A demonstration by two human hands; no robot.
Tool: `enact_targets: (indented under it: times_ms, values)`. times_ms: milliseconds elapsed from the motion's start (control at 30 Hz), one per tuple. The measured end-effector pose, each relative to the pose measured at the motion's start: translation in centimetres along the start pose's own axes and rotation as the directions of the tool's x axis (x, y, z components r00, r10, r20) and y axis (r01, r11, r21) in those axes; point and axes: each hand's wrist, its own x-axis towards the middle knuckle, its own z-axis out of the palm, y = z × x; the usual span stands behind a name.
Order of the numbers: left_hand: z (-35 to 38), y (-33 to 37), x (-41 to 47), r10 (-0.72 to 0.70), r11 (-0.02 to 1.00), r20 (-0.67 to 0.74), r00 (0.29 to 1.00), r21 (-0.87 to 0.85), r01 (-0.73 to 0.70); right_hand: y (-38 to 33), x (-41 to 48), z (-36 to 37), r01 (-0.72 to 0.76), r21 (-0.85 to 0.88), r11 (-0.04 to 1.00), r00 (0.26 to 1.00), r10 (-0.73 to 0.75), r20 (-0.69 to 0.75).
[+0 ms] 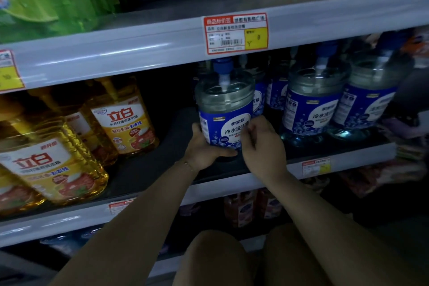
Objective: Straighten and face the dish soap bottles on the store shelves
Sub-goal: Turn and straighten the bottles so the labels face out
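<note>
Bottle [224,109], blue-labelled, clear liquid [232,102] inside, upright; left hand [204,148], right hand [262,146]: grip curled round it.

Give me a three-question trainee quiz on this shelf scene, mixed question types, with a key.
1. True or false: the left hand and right hand both grip the clear round pump bottle with the blue label.
2. The amber dish soap bottles with white-and-red labels stand to the held bottle's: A) left B) right C) rear.
3. Fill in: the red-framed price tag sits on the grey shelf edge ___ the held bottle.
Key: 1 true; 2 A; 3 above.
</note>
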Motion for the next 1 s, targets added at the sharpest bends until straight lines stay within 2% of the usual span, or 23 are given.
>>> enact_targets:
  times_ms: [100, 167, 267, 333, 433, 500, 533, 667, 833, 933, 1000]
  values:
    - [1.4, -0.1, 1.3, 0.009, 1.000, 0.018, 1.000, 0.016, -0.009, -0.2, -0.5, -0.6, 0.158, -0.113, 0.981, 0.987, -0.157, 0.025]
    - [2.1, -0.8, 2.2, 0.005, 0.998, 0.027, 1.000, 0.069, -0.006, -0.1, -0.5, -0.7, 0.215, -0.179, 0.960, 0.977, -0.209, 0.050]
    - [3.1, -2.0, 3.6, 0.031, 0.986, 0.018, 0.999, 0.161, -0.033, 0.2, -0.2, -0.8, 0.200, -0.256, 0.946, 0.979, -0.202, 0.017]
    - [3.8, -1.1, 3.1, 0.065, 0.984, 0.017, 0.998, 0.163, -0.066, 0.2, -0.1, -0.9, 0.180, -0.321, 0.930, 0.980, -0.198, -0.025]
    - [3.4, -0.2, 2.5, 0.065, 0.983, 0.177, 0.982, 0.156, -0.093, -0.6, -0.1, -0.6, 0.255, -0.393, 0.883, 0.959, -0.284, -0.017]
    - [2.1, 0.1, 2.8, -0.010, 0.986, 0.282, 0.959, 0.160, -0.037, -1.5, -0.2, -0.1, 0.360, -0.399, 0.843, 0.926, -0.375, 0.043]
    - [1.2, -0.1, 3.1, -0.037, 0.987, 0.282, 0.959, 0.160, -0.009, -1.9, -0.1, 0.3, 0.403, -0.395, 0.826, 0.910, -0.409, 0.074]
    - [-0.6, -1.1, 5.7, -0.078, 0.996, 0.040, 0.996, 0.048, 0.076, -2.7, 0.8, 1.9, 0.514, -0.382, 0.768, 0.854, -0.502, 0.138]
    - [-0.8, -0.7, 9.6, -0.072, 0.995, -0.155, 0.985, -0.086, 0.059, -1.7, 1.2, 3.6, 0.561, -0.431, 0.706, 0.826, -0.510, 0.240]
    - [-1.3, -0.4, 12.5, -0.114, 0.993, -0.207, 0.972, -0.060, 0.104, -0.6, 1.0, 4.2, 0.594, -0.399, 0.699, 0.804, -0.532, 0.267]
    - [-1.7, -0.6, 14.0, -0.139, 0.987, -0.213, 0.967, -0.104, 0.119, 0.1, 1.2, 4.1, 0.620, -0.364, 0.695, 0.784, -0.544, 0.298]
